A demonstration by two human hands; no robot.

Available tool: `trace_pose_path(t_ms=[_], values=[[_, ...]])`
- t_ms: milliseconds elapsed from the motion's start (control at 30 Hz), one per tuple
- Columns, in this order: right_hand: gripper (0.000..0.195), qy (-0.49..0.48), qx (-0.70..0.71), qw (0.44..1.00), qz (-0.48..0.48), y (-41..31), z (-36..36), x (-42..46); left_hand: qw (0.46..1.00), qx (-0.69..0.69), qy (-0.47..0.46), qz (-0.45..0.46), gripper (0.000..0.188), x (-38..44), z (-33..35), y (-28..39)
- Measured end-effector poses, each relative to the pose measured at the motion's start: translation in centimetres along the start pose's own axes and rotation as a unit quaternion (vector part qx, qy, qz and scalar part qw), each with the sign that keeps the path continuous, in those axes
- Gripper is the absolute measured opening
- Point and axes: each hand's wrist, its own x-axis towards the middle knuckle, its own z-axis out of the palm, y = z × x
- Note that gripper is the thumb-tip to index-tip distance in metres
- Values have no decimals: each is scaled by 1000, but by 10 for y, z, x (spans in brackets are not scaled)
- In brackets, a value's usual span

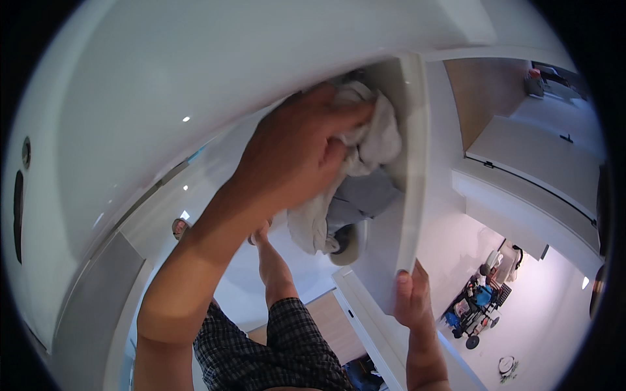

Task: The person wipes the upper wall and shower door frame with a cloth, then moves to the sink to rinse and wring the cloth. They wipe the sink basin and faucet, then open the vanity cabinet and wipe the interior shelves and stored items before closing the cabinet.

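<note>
My left hand (303, 141) reaches across the middle of the view with its fingers and thumb around a bunched white cloth (381, 132). Part of that cloth hangs down below the wrist. Under it lies a folded grey cloth (364, 193), against the inner side of an open white panel (413, 195), perhaps a drawer or cabinet front. My right hand (415, 298) grips the lower end of this panel, thumb on the near face. The far end of the opening is dark, and my left hand hides some of its contents.
A large glossy white surface (122, 73) spans the upper left. A beige object with a dark centre (347, 247) sits below the cloths. A loaded wheeled cart (477, 298) stands at right, near a round clock-like object (507, 365). My bare legs (276, 269) are below.
</note>
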Motion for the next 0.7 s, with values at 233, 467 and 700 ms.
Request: trace_pose_path(t_ms=[233, 467, 700], values=[[45, -18, -11, 999, 46, 18, -2, -10, 988, -83, 133, -1, 46, 30, 33, -33], [42, 2, -13, 1000, -16, 22, 0, -5, 991, -20, 74, -107, 23, 28, 17, -16], [46, -4, -23, 1000, 1, 14, -6, 1, 981, -86, 62, -163, 26, 15, 30, -93]])
